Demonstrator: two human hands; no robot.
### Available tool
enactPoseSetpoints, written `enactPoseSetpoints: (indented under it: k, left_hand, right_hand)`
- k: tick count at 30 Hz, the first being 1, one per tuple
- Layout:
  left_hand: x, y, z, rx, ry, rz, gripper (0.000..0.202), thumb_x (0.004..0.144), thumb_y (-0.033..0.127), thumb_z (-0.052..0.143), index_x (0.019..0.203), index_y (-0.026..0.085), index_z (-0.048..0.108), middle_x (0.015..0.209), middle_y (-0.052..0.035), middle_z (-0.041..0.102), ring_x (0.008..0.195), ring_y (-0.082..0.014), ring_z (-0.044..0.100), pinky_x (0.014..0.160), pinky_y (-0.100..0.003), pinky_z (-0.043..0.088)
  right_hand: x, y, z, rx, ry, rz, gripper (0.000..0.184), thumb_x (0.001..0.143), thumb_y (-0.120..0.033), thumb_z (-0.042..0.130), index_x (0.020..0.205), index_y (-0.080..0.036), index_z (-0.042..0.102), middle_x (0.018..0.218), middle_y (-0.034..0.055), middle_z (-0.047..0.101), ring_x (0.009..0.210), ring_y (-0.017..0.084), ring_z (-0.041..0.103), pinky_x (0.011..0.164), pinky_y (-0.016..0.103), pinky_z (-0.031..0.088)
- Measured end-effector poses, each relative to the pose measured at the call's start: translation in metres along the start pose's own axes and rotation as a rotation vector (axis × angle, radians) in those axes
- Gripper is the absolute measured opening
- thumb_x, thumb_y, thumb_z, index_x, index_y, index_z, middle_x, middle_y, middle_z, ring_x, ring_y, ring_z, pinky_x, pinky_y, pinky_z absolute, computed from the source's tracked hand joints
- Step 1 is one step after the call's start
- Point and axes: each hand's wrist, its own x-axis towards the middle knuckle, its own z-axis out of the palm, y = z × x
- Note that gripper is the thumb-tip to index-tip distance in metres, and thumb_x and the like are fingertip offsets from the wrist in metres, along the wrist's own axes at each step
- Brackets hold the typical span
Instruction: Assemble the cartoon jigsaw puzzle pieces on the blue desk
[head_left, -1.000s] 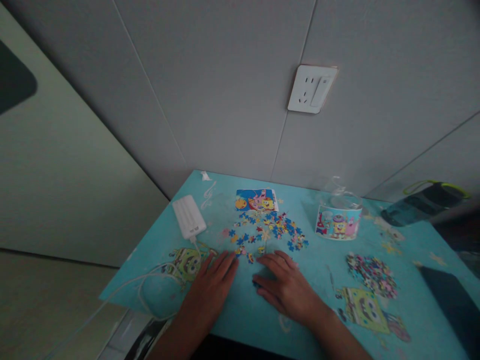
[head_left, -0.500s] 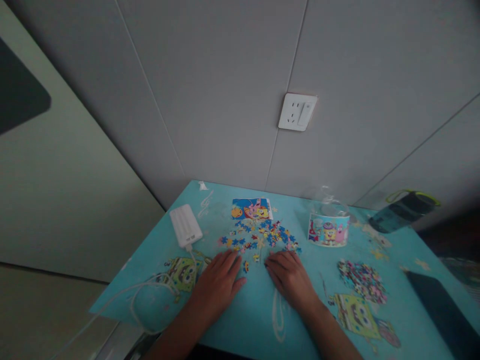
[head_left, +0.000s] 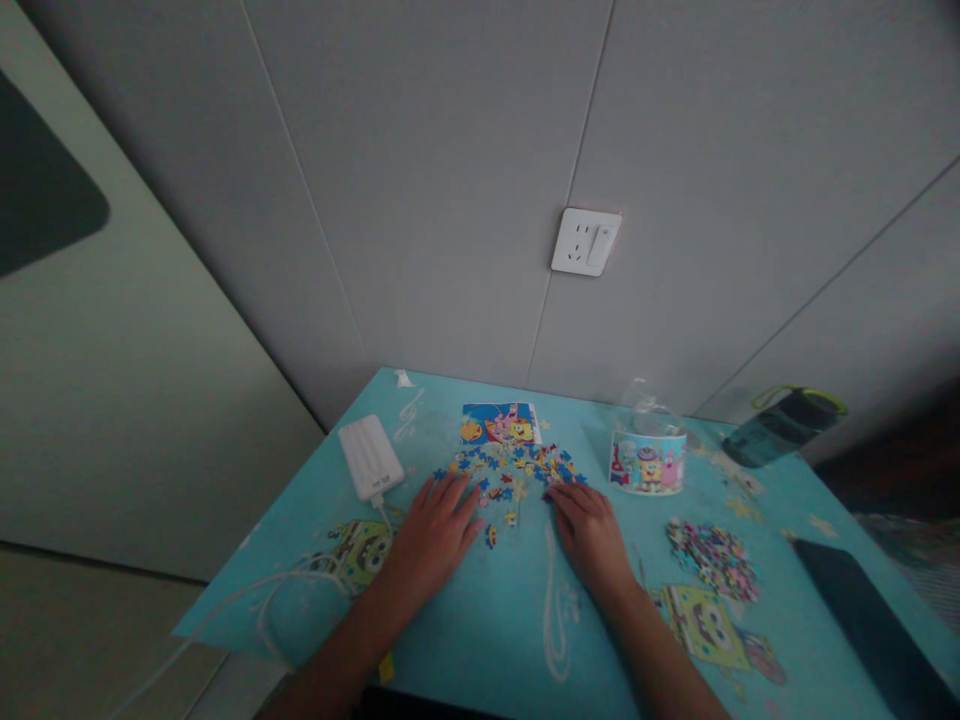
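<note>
On the blue bench (head_left: 487, 640), left hand (head_left: 433, 530) and right hand (head_left: 592, 525) at the puzzle pieces (head_left: 493, 462), just on the near side of the picture card (head_left: 500, 424).
Compared with a second ago, right hand farther forward and more to the right, grip narrowed with fingers close together, a dark blue bit (head_left: 547, 496) at the tips; no telling whether held or only touched. Left hand also farther forward, palm down, grip loose, fingers slightly spread at the left fringe of pieces, nothing visibly held. Bare surface from there to the near edge, and more between right hand and printed tub (head_left: 648, 465). Tighter on the left: white power bank (head_left: 370, 457) near the left hand, cable (head_left: 311, 573) looped across the slanting edge. Well apart at right, second heap (head_left: 712, 558), then dark slab (head_left: 870, 620).
</note>
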Motion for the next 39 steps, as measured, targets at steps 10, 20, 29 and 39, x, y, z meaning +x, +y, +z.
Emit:
enactPoseSetpoints:
  k: [10,20,29,39]
  left_hand:
    - [-0.014,0.027,-0.001,-0.059,-0.028,0.089,0.040,0.099,0.025,0.046,0.138,0.022,0.051,0.145,-0.0081,0.051,0.134,-0.0274,0.046,0.114,-0.048,0.037]
    - [-0.017,0.044,-0.004,0.033,-0.173,0.024,0.039,0.096,0.010,0.041,0.128,0.024,0.059,0.125,-0.0054,0.064,0.111,-0.0254,0.058,0.094,-0.042,0.050]
    - [-0.045,0.017,-0.004,0.024,-0.177,-0.019,0.038,0.094,0.012,0.049,0.128,0.025,0.061,0.125,-0.0052,0.064,0.110,-0.0253,0.058,0.096,-0.045,0.047]
    - [-0.031,0.015,0.008,0.083,-0.086,-0.046,0.034,0.097,0.015,0.048,0.128,0.018,0.061,0.120,-0.0083,0.064,0.107,-0.0266,0.058,0.091,-0.044,0.046]
  right_hand:
    - [-0.002,-0.016,-0.013,-0.016,-0.052,-0.008,0.025,0.098,-0.026,0.052,0.112,-0.028,0.073,0.118,0.0082,0.065,0.115,0.027,0.056,0.100,0.048,0.044]
    - [-0.001,-0.053,-0.013,0.007,-0.111,-0.044,0.020,0.099,-0.033,0.055,0.109,-0.030,0.072,0.108,0.0046,0.070,0.104,0.026,0.058,0.099,0.050,0.037]
    - [-0.017,-0.061,-0.005,-0.002,-0.137,-0.074,0.011,0.093,-0.033,0.066,0.102,-0.029,0.071,0.102,0.0027,0.072,0.101,0.026,0.058,0.094,0.048,0.036]
    - [-0.010,-0.055,0.001,0.137,-0.144,-0.089,0.006,0.089,-0.025,0.071,0.093,-0.030,0.072,0.101,-0.0021,0.071,0.098,0.021,0.058,0.090,0.039,0.039]
